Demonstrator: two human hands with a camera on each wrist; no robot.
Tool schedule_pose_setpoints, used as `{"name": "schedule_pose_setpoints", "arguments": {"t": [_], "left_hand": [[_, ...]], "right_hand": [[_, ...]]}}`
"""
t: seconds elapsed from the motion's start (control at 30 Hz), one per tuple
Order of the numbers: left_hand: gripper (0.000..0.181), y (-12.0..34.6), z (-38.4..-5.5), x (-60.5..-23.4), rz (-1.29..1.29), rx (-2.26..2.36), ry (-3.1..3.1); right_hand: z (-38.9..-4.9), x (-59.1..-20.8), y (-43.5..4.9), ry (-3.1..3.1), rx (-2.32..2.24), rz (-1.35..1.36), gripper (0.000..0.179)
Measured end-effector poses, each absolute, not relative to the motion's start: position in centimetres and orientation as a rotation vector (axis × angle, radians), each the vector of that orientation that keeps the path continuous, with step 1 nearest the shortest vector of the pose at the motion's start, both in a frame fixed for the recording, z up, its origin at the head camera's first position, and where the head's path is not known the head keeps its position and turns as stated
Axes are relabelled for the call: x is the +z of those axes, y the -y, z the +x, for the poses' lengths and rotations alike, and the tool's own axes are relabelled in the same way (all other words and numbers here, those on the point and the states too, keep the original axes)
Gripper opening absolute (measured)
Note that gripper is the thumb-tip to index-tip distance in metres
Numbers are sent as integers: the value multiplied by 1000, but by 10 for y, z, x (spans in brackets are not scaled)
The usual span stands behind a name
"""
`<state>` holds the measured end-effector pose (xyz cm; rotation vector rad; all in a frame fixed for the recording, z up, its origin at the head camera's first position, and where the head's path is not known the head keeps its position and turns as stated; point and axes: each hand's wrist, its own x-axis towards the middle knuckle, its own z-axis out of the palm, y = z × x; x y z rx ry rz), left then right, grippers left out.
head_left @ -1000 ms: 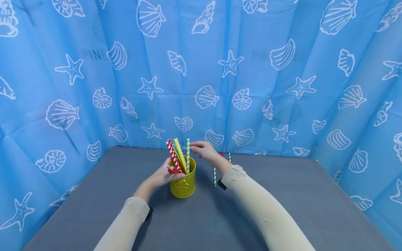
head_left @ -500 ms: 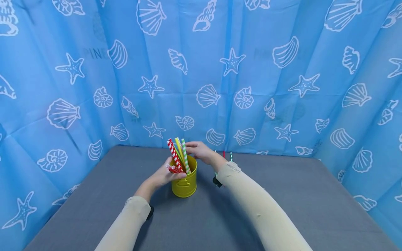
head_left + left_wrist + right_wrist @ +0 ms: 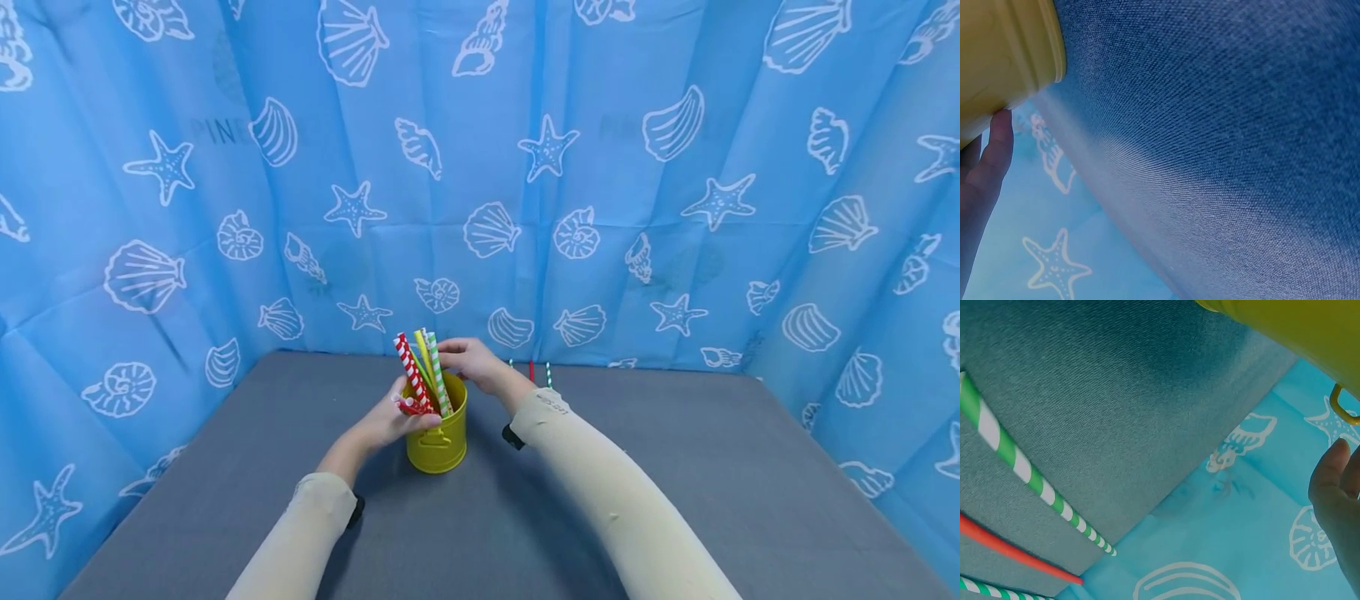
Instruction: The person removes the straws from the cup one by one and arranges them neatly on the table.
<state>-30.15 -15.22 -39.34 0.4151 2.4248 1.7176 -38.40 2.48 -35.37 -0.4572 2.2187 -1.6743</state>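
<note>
Settling straws (image 3: 437,367) inside the yellow bucket (image 3: 437,456) seems underway: left hand (image 3: 385,419) clamps its nine-o'clock side; right hand (image 3: 474,364) is at one o'clock, pinch unclear; next probably wants gentle nudging.

The wall of the yellow bucket (image 3: 437,458) hides the lower ends of the bunched straws (image 3: 412,371) from me. At its left, the left hand (image 3: 388,418) shows only partly; at its right, I can't tell what the right hand (image 3: 476,364) touches. Farther right, the sleeve (image 3: 592,467) covers much of the loose straws (image 3: 532,370).
</note>
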Motion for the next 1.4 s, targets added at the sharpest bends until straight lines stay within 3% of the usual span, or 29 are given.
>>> {"name": "schedule_pose_setpoints", "arguments": {"t": [0.7, 1.4], "left_hand": [[84, 153, -300, -394, 379, 1718, -2439], [83, 151, -300, -390, 260, 1683, -2463]], "right_hand": [[-368, -348, -43, -2245, -1789, -388, 32], [-346, -316, -80, -2299, -2333, -614, 35]]}}
